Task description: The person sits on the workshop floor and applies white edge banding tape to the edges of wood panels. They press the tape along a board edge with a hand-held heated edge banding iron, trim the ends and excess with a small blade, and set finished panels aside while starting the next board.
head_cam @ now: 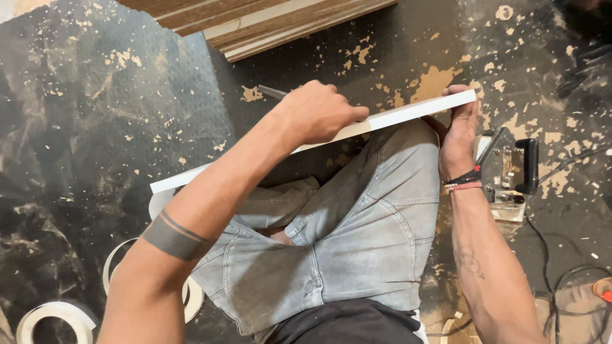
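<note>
A long white board (408, 113) stands on edge across my lap, running from lower left to upper right. My left hand (322, 113) is closed around a thin dark tool (273, 92) and presses it against the board's top edge near the middle. My right hand (460, 130) grips the board's right end, fingers wrapped over the edge, with dark and red bands on the wrist. My legs in grey jeans (357, 229) are crossed under the board.
A power tool with a black handle (513, 172) lies right of my knee, its cable (548, 267) trailing toward me. Rolls of white edge tape (54, 318) lie at lower left. Stacked boards (274, 22) lie at the top. The dark floor is strewn with wood chips.
</note>
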{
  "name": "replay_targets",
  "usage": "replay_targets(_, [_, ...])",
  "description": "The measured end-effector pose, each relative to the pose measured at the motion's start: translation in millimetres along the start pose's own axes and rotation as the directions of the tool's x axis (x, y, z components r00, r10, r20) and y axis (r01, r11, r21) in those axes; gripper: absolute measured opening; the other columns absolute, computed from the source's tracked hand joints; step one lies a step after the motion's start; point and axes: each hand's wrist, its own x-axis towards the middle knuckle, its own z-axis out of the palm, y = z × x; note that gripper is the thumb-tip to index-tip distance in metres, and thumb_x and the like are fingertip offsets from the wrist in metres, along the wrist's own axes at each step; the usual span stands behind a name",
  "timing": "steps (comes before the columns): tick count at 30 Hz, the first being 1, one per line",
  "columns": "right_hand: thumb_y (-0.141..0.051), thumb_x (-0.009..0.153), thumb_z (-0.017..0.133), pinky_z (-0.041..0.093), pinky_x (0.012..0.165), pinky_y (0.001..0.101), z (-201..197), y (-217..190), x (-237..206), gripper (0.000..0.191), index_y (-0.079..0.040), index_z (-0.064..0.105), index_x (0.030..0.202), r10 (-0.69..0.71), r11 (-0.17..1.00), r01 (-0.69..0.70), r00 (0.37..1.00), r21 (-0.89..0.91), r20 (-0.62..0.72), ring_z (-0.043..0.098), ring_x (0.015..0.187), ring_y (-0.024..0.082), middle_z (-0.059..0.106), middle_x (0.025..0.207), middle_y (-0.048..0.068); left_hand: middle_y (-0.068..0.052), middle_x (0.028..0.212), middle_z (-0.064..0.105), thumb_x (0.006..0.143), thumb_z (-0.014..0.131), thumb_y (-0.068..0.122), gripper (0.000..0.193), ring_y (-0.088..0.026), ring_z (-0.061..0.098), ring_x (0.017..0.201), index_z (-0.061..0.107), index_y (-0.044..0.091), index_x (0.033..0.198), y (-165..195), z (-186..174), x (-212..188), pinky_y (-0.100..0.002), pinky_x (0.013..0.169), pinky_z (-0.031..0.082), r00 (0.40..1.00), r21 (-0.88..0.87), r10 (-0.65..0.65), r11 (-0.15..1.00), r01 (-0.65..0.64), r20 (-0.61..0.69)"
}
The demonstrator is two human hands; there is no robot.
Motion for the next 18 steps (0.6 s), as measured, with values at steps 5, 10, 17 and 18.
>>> replay_targets(5, [-0.062, 0.11, 0.035, 0.06, 0.102, 0.0438, 2, -1, -1, 0.051, -0.019, 0.05, 0.134, -0.029, 0.999, 0.029, 0.999, -0.032, -0.014, 0.053, 0.127, 0.014, 0.053, 0.132, -0.001, -0.012, 0.082, 0.075, 0.091, 0.058, 0.018, 0.024, -0.035, 0.074, 0.076, 0.067, 0.016, 0.113, 23, -16, 40, -0.047, 0.061, 0.056, 0.997, 0.037, 0.032, 0.999, -0.03, -0.068])
replay_targets(10, [-0.057, 0.112, 0.037, 0.058, 0.103, 0.0396, -7, 15, 0, 0.049, -0.016, 0.052, 0.135, -0.012, 0.999, 0.012, 1.0, 0.051, -0.007, 0.059, 0.121, 0.015, 0.056, 0.13, 0.0, -0.013, 0.078, 0.074, 0.089, 0.058, 0.019, 0.021, -0.035, 0.073, 0.075, 0.071, 0.019, 0.107, 28, -15, 59, -0.048, 0.061, 0.055, 0.999, -0.033, -0.003, 0.999, 0.001, -0.05])
replay_targets(17, [-0.05, 0.113, 0.037, 0.058, 0.102, 0.039, -12, 29, 3, 0.049, -0.016, 0.044, 0.147, -0.047, 0.998, 0.048, 0.998, 0.034, -0.033, 0.058, 0.128, 0.017, 0.054, 0.141, 0.002, -0.012, 0.079, 0.075, 0.084, 0.067, 0.026, 0.015, -0.032, 0.075, 0.075, 0.074, 0.015, 0.079, 55, 0, 167, -0.044, 0.062, 0.057, 0.966, 0.01, 0.067, 0.998, -0.067, -0.248])
replay_targets(18, [-0.049, 0.111, 0.037, 0.06, 0.099, 0.0401, -12, 27, 3, 0.05, -0.017, 0.04, 0.149, -0.024, 0.999, 0.026, 0.999, 0.04, -0.04, 0.058, 0.13, 0.017, 0.052, 0.145, 0.001, -0.012, 0.079, 0.075, 0.079, 0.069, 0.028, 0.014, -0.031, 0.075, 0.075, 0.074, 0.014, 0.076, 60, 1, 189, -0.044, 0.061, 0.057, 0.97, 0.009, 0.07, 0.998, -0.07, -0.232])
